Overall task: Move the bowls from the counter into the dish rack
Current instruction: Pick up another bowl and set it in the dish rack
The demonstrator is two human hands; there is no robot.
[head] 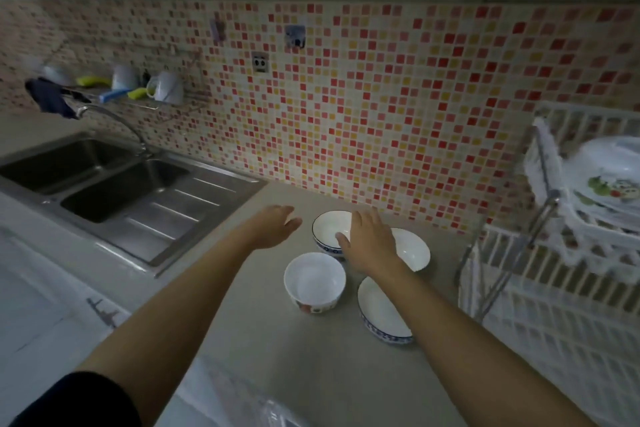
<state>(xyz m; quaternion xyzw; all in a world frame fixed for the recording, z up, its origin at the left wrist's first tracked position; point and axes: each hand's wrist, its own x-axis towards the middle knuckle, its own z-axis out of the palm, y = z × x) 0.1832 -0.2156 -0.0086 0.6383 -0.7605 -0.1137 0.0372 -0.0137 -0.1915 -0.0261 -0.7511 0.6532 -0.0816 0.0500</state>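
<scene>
So we're right at the start here, nothing's in the dish rack [554,288] from this batch yet and all four bowls are sitting on the counter [277,357] in a loose cluster just left of the rack. We count a far bowl with a blue band [329,227], a wide shallow bowl [414,248] to its right, a near bowl with a red pattern [314,281], and another blue-rimmed bowl [379,315] nearest the rack. Our right hand [369,241] hovers over the far pair with fingers spread and loose, holding nothing; can't tell if it's touching a rim. Our left hand [277,224] floats left of the far bowl, open and empty too. Our guess is the step is reaching for the first bowl, probably the far blue one. Next move would need fingers over the rim, a lift clear of its neighbours, then a swing right into the rack, where plates [609,180] already fill the upper tier. The counter's plain grey-beige, a steel double sink [114,184] sits far left, and mosaic tiles [381,97] in red and yellow cover the wall.
</scene>
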